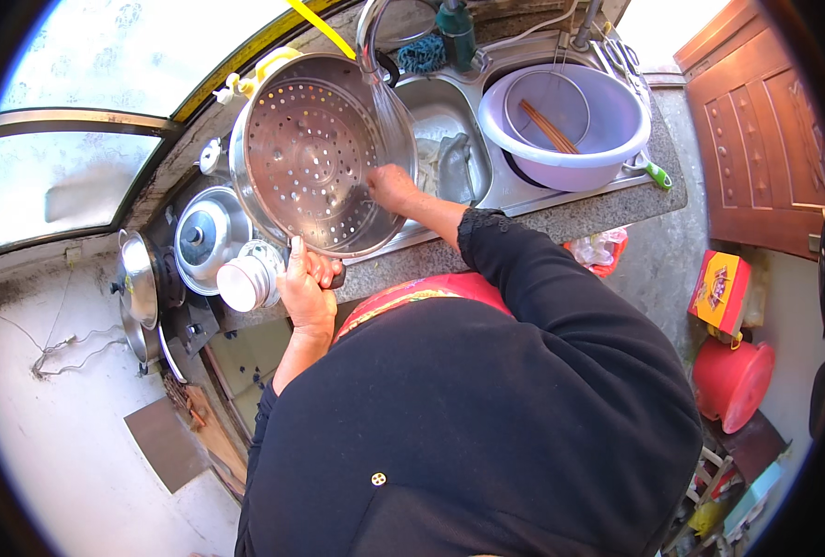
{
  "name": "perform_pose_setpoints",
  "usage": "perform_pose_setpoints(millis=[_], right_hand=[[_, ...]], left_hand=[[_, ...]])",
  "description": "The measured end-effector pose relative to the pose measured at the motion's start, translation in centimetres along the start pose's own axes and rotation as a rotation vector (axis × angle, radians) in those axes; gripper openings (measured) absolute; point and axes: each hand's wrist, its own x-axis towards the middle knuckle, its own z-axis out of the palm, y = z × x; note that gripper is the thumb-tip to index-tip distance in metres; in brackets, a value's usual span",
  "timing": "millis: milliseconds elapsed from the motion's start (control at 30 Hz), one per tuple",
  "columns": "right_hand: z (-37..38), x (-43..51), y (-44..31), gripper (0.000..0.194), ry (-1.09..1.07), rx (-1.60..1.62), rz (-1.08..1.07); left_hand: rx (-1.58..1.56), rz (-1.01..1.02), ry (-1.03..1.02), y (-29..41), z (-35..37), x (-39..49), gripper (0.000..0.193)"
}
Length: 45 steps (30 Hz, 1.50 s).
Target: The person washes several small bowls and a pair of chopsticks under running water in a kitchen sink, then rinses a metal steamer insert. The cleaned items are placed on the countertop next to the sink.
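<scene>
A large stainless steel steamer pot [301, 150] with a perforated bottom is tilted at the left side of the sink. My left hand [306, 285] grips its dark handle at the near rim, thumb up against the metal. Inside the pot, my right hand [393, 189] is curled against the lower right part; whether anything is in its fingers is hidden. Water [390, 115] runs from the chrome faucet [367, 42] into the pot. Beside it, a grey cloth [456, 167] lies in the steel sink basin [483, 150].
A pale purple plastic basin [565, 174] sits over the right sink bowl, holding a mesh strainer [513, 115] and several chopsticks [550, 129]. A blue scrubber [423, 53] and green bottle [458, 38] stand behind. Left are a lidded pot [228, 223] and a jar [242, 284].
</scene>
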Motion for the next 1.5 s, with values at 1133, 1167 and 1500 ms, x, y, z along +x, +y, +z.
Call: perform_pose_setpoints(millis=[1133, 1167, 1500], right_hand=[[-2.1, 0.1, 3.0, 0.013, -0.127, -0.556, -0.142], [-2.0, 0.1, 3.2, 0.013, -0.114, -0.549, -0.136], [-5.6, 0.3, 5.0, 0.011, -0.052, -0.925, -0.209]], left_hand=[[-0.065, -0.009, -0.063, -1.5, 1.0, 1.1, 0.042], [-0.056, -0.003, -0.07, -1.5, 1.1, 1.1, 0.042], [0.01, 0.004, -0.002, -2.4, 0.3, 0.9, 0.04]])
